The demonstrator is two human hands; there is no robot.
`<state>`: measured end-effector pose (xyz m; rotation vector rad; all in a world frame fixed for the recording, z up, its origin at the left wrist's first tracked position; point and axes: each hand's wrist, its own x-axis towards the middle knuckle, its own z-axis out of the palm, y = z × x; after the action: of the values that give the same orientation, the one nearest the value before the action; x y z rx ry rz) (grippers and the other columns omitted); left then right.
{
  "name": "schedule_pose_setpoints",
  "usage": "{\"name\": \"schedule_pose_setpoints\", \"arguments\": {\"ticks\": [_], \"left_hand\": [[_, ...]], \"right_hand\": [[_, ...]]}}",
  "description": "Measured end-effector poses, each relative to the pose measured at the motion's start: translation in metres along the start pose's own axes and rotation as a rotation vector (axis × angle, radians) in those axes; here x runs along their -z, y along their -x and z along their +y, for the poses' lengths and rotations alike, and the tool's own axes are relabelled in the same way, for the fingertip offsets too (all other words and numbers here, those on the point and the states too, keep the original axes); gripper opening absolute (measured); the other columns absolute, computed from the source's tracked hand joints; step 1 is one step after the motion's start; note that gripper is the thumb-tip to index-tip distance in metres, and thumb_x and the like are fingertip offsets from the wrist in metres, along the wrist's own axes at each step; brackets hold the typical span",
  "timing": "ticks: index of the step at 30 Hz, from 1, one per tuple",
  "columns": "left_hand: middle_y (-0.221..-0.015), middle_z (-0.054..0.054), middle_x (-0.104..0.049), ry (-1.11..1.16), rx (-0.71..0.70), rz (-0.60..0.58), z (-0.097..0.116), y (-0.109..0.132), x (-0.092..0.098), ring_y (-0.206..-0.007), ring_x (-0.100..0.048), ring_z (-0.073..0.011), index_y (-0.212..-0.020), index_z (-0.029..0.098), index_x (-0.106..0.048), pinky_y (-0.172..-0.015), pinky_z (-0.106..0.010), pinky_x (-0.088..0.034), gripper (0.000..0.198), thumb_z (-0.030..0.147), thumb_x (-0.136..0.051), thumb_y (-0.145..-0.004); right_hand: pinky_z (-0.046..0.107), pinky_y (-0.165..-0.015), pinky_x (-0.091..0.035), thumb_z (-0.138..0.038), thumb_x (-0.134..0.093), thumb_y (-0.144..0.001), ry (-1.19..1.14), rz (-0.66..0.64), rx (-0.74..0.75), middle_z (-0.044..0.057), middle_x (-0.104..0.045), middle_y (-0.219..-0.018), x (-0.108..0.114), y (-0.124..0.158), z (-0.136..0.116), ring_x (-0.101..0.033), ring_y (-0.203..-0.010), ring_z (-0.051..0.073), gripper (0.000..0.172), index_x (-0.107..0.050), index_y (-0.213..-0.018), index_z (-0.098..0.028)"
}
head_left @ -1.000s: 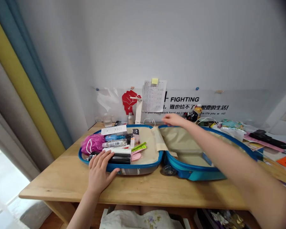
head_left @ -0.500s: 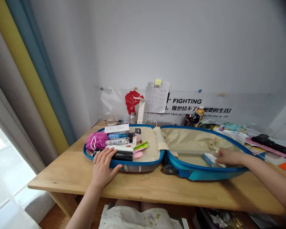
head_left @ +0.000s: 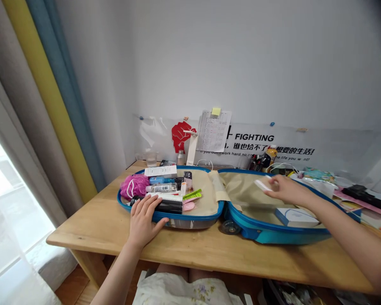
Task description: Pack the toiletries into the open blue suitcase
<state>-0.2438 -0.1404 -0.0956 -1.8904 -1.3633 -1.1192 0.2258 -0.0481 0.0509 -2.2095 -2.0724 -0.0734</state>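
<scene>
An open blue hard-shell suitcase (head_left: 190, 218) with beige lining lies flat on the table, its two halves side by side. My left hand (head_left: 144, 217) rests open on its front rim and on a black cylindrical item (head_left: 170, 206). Packed in that left half are a pink shower puff (head_left: 134, 187), a white box (head_left: 160, 171) and a clear bottle (head_left: 161, 187). My right hand (head_left: 287, 190) hovers over the right half, pinching a small white item (head_left: 263, 184). Below that hand, a white-and-blue box (head_left: 296, 217) lies on the lining.
The suitcase sits on a light wooden table (head_left: 98, 237). Papers, a black case and other clutter cover the table's right end. A bottle and a lamp stand against the wall behind the suitcase. Curtains hang at the left, and my lap is below the front edge.
My right hand has lifted off the white-and-blue box, which stays in the right half, and now holds a small white item. My left hand has not moved. The view has drifted slightly.
</scene>
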Motion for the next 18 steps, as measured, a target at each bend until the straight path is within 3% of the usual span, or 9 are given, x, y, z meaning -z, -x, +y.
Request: {"name": "schedule_pose_setpoints", "arguments": {"ticks": [3,6,9,13,18], "left_hand": [[-0.125,-0.009,-0.064,-0.002,0.008,-0.007,0.000,0.000,0.000,-0.119,-0.054,-0.0288,-0.128,0.023,-0.053,-0.107,-0.044,-0.028,0.051,0.051,-0.056,-0.085],[-0.126,-0.009,-0.064,-0.003,0.009,-0.017,0.000,0.000,0.001,-0.120,-0.054,-0.0288,-0.128,0.024,-0.053,-0.108,-0.044,-0.028,0.051,0.050,-0.057,-0.085],[-0.125,-0.009,-0.064,-0.005,-0.003,-0.011,0.000,0.000,0.001,-0.120,-0.054,-0.0289,-0.128,0.023,-0.053,-0.107,-0.044,-0.028,0.050,0.050,-0.056,-0.085],[-0.126,-0.010,-0.064,-0.021,0.002,-0.020,0.001,-0.001,0.002,-0.120,-0.054,-0.0291,-0.128,0.023,-0.053,-0.107,-0.044,-0.028,0.050,0.049,-0.057,-0.085],[-0.125,-0.010,-0.064,-0.032,-0.011,-0.024,0.000,-0.001,0.002,-0.119,-0.054,-0.0290,-0.127,0.022,-0.053,-0.107,-0.043,-0.027,0.049,0.049,-0.056,-0.086]], "right_hand": [[0.036,-0.089,-0.045,-0.048,-0.061,-0.070,-0.156,0.030,0.346,0.014,-0.059,-0.119,0.010,-0.003,-0.073,-0.057,-0.107,0.029,0.049,-0.052,-0.110,-0.020],[0.035,-0.091,-0.044,-0.045,-0.065,-0.070,-0.209,-0.091,0.633,0.010,-0.059,-0.118,0.005,-0.010,-0.146,-0.056,-0.108,0.027,0.048,-0.054,-0.111,-0.022],[0.035,-0.092,-0.044,-0.038,-0.070,-0.067,-0.138,-0.189,0.815,0.011,-0.059,-0.116,-0.009,-0.022,-0.200,-0.055,-0.109,0.027,0.047,-0.057,-0.109,-0.021],[0.034,-0.094,-0.042,-0.027,-0.076,-0.060,-0.008,-0.303,0.894,0.008,-0.060,-0.111,-0.029,-0.037,-0.237,-0.052,-0.112,0.028,0.045,-0.062,-0.102,-0.021],[0.033,-0.093,-0.043,-0.028,-0.076,-0.062,-0.049,-0.396,0.911,0.007,-0.059,-0.109,-0.046,-0.046,-0.244,-0.052,-0.111,0.026,0.046,-0.062,-0.105,-0.021]]}}
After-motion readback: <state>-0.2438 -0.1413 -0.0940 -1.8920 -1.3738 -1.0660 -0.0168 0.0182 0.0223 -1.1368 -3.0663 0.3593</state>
